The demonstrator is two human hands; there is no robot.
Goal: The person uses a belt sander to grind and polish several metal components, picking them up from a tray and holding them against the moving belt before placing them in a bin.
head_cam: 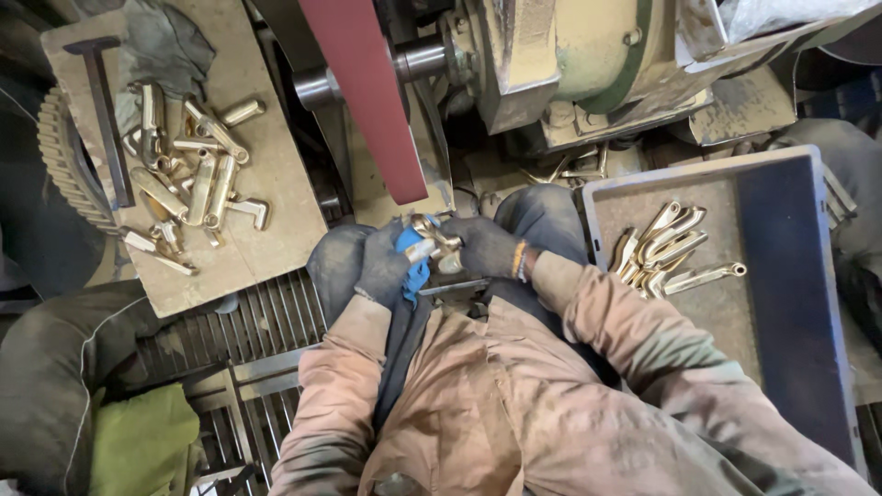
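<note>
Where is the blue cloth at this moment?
In the head view, the blue cloth is at centre, in the gloved left hand, beside the brass part, below the red sanding belt.

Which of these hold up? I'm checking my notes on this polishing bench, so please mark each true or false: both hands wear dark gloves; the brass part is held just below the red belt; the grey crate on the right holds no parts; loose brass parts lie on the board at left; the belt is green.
1. Both hands wear dark gloves. True: the left hand and the right hand are both gloved.
2. The brass part is held just below the red belt. True.
3. The grey crate holds no parts. False: several finished brass pieces lie in it.
4. Loose brass parts lie on the board at left. True.
5. The belt is green. False: it is red.
</note>
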